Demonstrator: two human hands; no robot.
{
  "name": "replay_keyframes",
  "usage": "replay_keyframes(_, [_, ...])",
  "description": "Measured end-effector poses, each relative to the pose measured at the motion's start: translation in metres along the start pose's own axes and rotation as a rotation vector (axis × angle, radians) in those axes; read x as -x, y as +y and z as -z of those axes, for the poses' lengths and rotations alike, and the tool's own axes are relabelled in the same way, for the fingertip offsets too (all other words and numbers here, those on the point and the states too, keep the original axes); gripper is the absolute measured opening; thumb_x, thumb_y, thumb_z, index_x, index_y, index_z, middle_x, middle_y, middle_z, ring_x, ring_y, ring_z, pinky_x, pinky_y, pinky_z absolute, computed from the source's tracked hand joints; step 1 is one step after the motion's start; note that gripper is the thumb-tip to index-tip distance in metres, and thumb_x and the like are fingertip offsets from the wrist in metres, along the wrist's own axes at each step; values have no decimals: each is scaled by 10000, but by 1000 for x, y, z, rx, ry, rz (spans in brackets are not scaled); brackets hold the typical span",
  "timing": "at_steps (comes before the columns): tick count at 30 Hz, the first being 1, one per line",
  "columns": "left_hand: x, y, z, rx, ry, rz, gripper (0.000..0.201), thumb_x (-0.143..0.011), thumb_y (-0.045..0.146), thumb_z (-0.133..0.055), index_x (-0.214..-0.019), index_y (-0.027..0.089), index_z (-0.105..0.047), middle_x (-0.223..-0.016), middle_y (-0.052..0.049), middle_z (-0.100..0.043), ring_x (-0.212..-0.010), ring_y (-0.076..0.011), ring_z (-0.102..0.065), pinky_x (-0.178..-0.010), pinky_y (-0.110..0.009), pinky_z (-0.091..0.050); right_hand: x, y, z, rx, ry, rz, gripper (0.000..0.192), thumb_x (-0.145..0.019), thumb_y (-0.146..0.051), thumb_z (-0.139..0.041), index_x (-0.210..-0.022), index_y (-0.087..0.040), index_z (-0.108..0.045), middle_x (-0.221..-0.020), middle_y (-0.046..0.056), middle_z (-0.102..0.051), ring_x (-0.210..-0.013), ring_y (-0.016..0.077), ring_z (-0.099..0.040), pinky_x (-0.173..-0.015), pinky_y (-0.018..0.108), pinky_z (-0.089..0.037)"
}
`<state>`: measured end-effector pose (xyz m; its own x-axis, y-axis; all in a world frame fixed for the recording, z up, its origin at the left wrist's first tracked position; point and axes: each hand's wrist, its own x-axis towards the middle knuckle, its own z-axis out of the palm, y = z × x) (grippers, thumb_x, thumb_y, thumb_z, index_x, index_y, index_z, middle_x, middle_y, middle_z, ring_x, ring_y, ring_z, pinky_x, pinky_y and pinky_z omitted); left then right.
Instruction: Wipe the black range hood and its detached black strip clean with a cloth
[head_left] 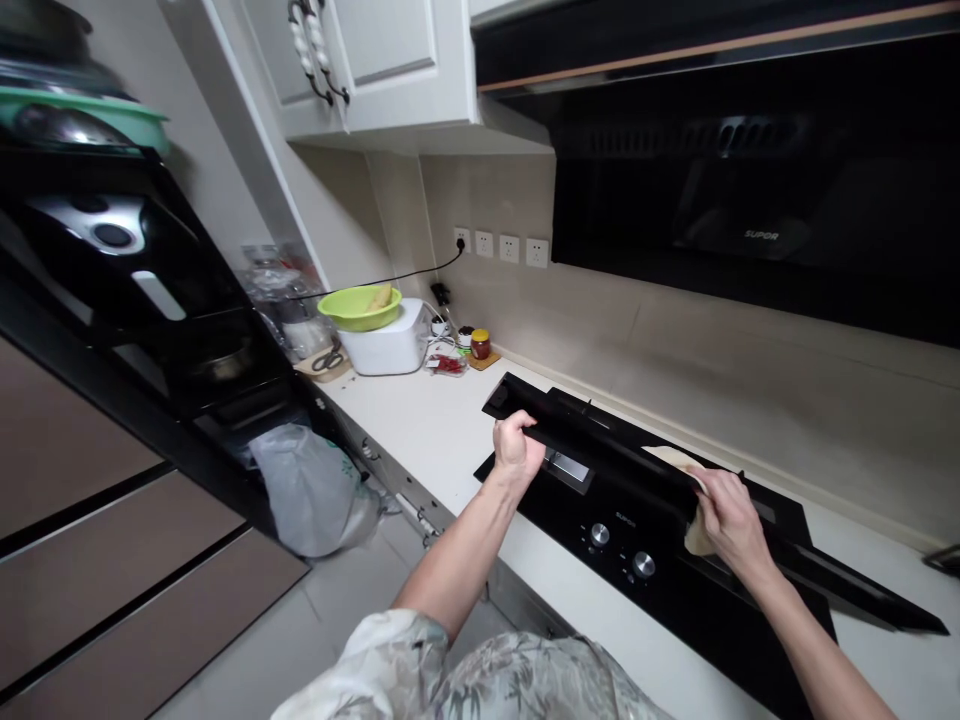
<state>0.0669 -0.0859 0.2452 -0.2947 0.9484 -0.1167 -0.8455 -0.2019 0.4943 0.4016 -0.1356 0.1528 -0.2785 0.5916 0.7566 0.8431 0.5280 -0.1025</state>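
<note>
A long black panel (pixel 600 440) lies slanted over the black hob (pixel 660 590) set in the white counter. My left hand (pixel 516 446) grips the panel near its left end. My right hand (pixel 731 520) presses a pale cloth (pixel 679 460) against the panel further right; the cloth wraps over the panel's edge. Two round knobs (pixel 621 550) sit on the hob's front face below the panel.
A black range hood (pixel 750 180) hangs above. At the counter's far end stand a white appliance (pixel 386 345) with a green bowl (pixel 360 308) on it, scissors (pixel 328 358) and a small jar (pixel 480 343). A plastic bag (pixel 315 490) hangs at left beside dark racks.
</note>
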Motion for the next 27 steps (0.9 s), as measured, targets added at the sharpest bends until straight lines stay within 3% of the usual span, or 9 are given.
replay_keyframes(5, [7, -5, 3, 3, 108, 5, 310, -422, 48, -560, -461, 181, -283, -477, 54, -346, -507, -100, -452, -573, -264, -400, -31, -49, -25, -5, 89, 25, 404, -1017, -179, -444, -1400, -218, -568, -1213, 130, -664, -1066, 261, -599, -852, 372, -438])
replay_keyframes(10, [20, -25, 6, -29, 46, 2, 173, -471, 72, -583, -602, 156, -508, -621, 33, -547, -608, -121, -547, -673, -284, -490, -102, -130, -55, -38, 165, 141, 528, -1024, -133, -379, -1543, -207, -438, -1270, 160, -658, -1124, 272, -602, -874, 383, -440])
replay_keyframes(14, [21, -40, 16, -67, -31, -13, 168, -573, 169, -692, -718, 180, -609, -743, -24, -637, -786, -200, -633, -760, -323, -549, -163, -189, -63, -66, 66, 185, 441, -1049, -160, -333, -1443, -175, -531, -1267, 152, -669, -1093, 250, -599, -864, 374, -436])
replay_keyframes(17, [18, -44, 24, -51, -75, 20, 137, -745, 333, -693, -783, 216, -634, -829, -66, -658, -940, -257, -659, -855, -387, -564, -190, -215, -66, -70, -44, 228, 425, -1056, -175, -308, -1391, -161, -568, -1320, 149, -648, -1168, 257, -561, -908, 392, -430])
replay_keyframes(21, [18, -42, 23, -77, -73, 35, 103, -774, 260, -709, -856, 236, -652, -875, -66, -663, -979, -269, -657, -914, -414, -537, -188, -210, -69, -69, -41, 283, 475, -1055, -155, -288, -1486, -168, -488, -1476, 152, -553, -1337, 254, -470, -982, 398, -412])
replay_keyframes(24, [25, -42, 14, -91, -73, 14, 283, -648, 117, -736, -903, 211, -659, -872, -38, -665, -923, -233, -654, -912, -384, -523, -165, -180, -71, -45, -14, 222, 477, -1059, -187, -308, -1505, -157, -473, -1415, 170, -589, -1198, 262, -540, -935, 392, -424])
replay_keyframes(27, [30, -42, 6, -77, -63, -18, 342, -557, 80, -690, -878, 189, -643, -811, 0, -648, -817, -167, -625, -836, -310, -507, -137, -139, -71, -6, 7, 77, 450, -1048, -194, -319, -1426, -139, -556, -1215, 163, -670, -1006, 252, -569, -873, 387, -430])
